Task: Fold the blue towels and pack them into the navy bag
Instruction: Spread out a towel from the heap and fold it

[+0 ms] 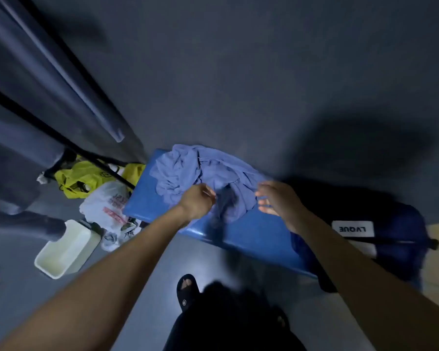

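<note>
A crumpled heap of blue towels (195,171) lies on a blue bench (254,236) against the wall. My left hand (197,202) is over the heap's near edge with its fingers curled, pinching the cloth. My right hand (276,198) hovers at the heap's right edge with fingers spread and straight, just touching the fabric. The navy bag (401,239) with a white label sits at the right end of the bench, beside my right forearm.
On the floor left of the bench are a white plastic bag (107,203), a yellow bag (81,178) and a cream bin (66,249). Dark pipes or rails (69,79) run along the left wall. My sandalled foot (186,287) stands in front of the bench.
</note>
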